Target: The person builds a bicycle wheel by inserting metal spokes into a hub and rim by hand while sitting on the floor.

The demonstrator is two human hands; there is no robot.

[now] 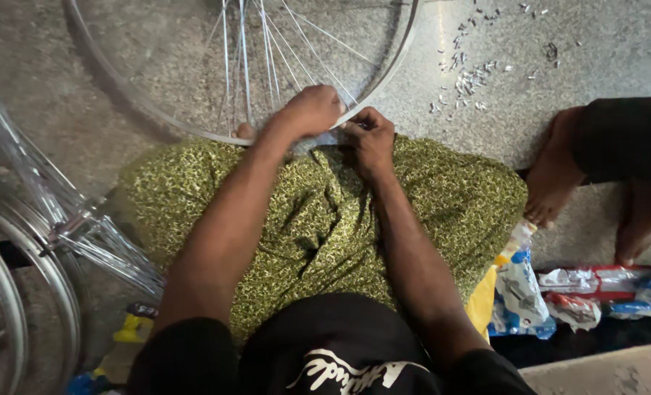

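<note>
While the thin metal wheel rim (384, 77) rests against the lap, left hand (312, 110) curled over its edge, right hand (369, 135) apparently pinching 1 spoke (324, 69), speckled stone floor (559, 66).

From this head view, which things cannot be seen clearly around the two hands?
- Silver spoked bicycle rim: its top and hub are cut off by the upper edge.
- Right hand: its curled fingers hide whatever they pinch.
- Left hand: it covers the rim section beneath.
- Small metal pieces on the floor: too small to identify.
</note>
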